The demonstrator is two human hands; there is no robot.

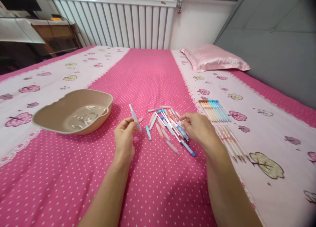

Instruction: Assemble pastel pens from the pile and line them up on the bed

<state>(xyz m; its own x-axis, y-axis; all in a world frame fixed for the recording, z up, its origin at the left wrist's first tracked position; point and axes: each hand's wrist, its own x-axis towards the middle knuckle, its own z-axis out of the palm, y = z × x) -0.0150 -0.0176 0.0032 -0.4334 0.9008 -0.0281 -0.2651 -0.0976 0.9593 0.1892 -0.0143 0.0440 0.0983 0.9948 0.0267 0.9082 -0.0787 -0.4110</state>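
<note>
A pale lavender pen barrel (pixel 135 116) stands slanted between the thumb and fingers of my left hand (pixel 125 131). My right hand (pixel 198 128) is at the right side of a loose heap of pen parts (pixel 170 121), its fingers pinched together; what they hold, if anything, is hidden. The heap mixes pink and lavender barrels, white refills and blue pieces. Between my hands, a short turquoise pen piece (pixel 148 133) lies apart from the heap. At the heap's near edge rests a blue-capped piece (pixel 189 148).
On the left sits a beige basin (pixel 74 110) with small white pieces inside. To the right lie a row of orange and blue pens (pixel 214 111) and a row of whitish pens (pixel 232 143). Farther back are a pink pillow (pixel 214 57), a grey headboard (pixel 269 39) and a radiator (pixel 118 23).
</note>
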